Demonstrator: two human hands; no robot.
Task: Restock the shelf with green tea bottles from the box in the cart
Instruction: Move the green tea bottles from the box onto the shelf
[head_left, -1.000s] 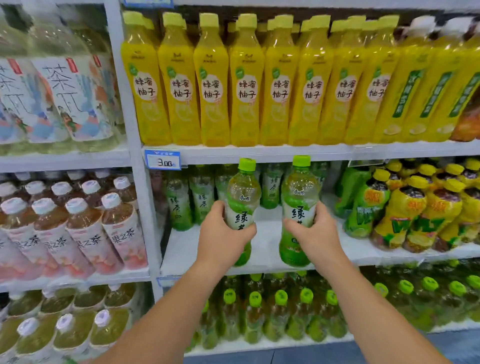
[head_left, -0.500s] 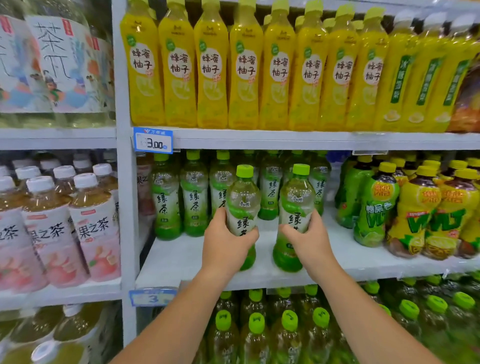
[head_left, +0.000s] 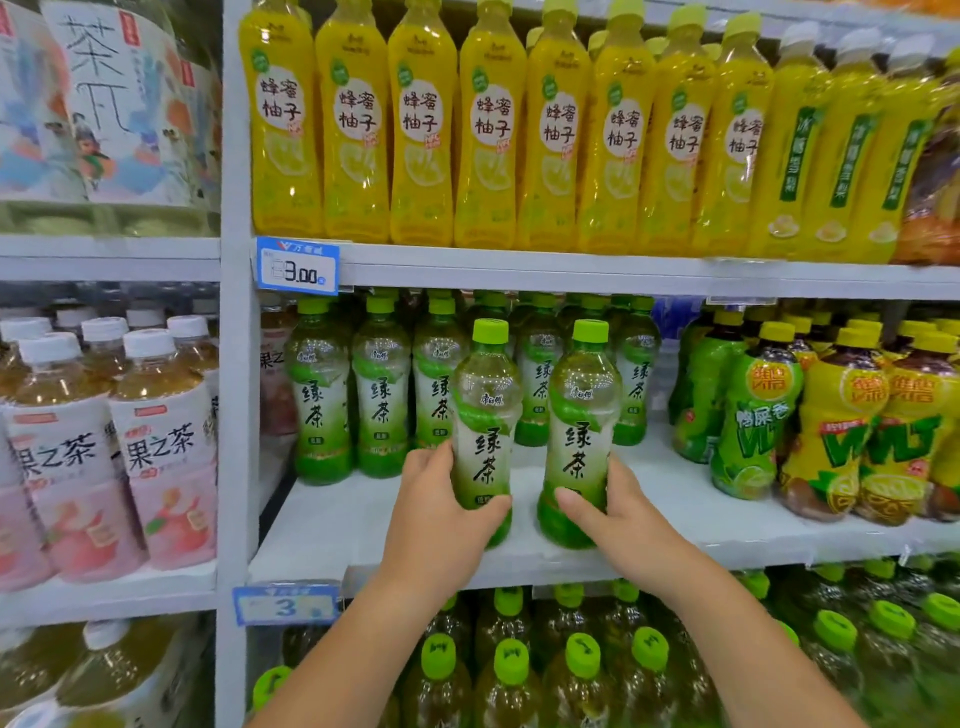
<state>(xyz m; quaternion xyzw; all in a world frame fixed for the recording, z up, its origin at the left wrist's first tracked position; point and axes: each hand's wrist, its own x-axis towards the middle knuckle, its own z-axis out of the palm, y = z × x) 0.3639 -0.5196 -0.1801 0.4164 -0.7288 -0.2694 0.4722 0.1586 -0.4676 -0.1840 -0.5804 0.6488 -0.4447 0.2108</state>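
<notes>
My left hand (head_left: 441, 514) grips the lower half of one green tea bottle (head_left: 485, 410), and my right hand (head_left: 615, 512) grips a second green tea bottle (head_left: 584, 415) beside it. Both bottles are upright with lime-green caps, over the front part of the white middle shelf (head_left: 332, 525). Whether their bases touch the shelf is hidden by my hands. Behind them stands a row of several matching green tea bottles (head_left: 382, 395) at the back of the same shelf. The box and the cart are out of view.
Yellow honey-pomelo bottles (head_left: 421, 130) fill the shelf above. Green and yellow lemon drink bottles (head_left: 831, 426) crowd the right of the middle shelf. Peach tea bottles (head_left: 161, 447) stand in the left bay. More green-capped bottles (head_left: 511, 670) sit on the shelf below. A white upright (head_left: 236, 415) divides the bays.
Both hands have carried their bottles a little deeper onto the middle shelf. The camera has moved closer and lower, so the back row of green tea bottles shows fully.
</notes>
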